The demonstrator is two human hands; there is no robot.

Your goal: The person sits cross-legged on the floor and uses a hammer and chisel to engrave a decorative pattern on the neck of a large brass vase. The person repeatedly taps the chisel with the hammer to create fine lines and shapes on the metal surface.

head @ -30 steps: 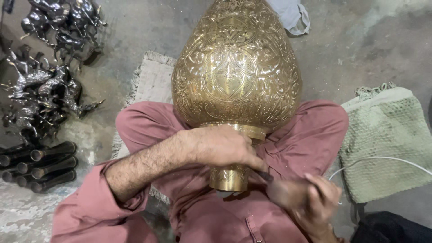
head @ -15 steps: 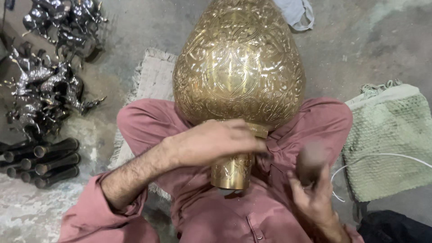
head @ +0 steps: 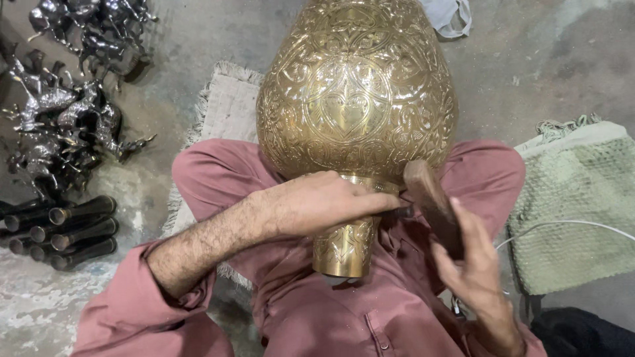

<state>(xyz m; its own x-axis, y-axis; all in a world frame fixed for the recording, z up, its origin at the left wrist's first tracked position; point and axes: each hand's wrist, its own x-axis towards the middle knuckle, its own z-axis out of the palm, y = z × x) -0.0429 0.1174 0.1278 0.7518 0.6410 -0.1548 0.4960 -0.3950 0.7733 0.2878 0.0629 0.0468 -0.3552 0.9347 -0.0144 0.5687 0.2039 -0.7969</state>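
Engraved brass vase (head: 357, 99) lying across the seated person's lap, its wide body away from the camera and its narrow neck toward it; left hand (head: 324, 201) draped over the junction of body and neck, fingers (head: 377, 201) curled around a small dark tool, mostly hidden, whose tip touches the brass; right hand (head: 473, 264) clenched on the handle of a wooden mallet (head: 430, 198), its blurred head just beside the vase's lower right; dark metal horse figurines (head: 59, 119) and black tubes (head: 66, 228) on the floor at left; green woven cloth (head: 575, 205) at right.
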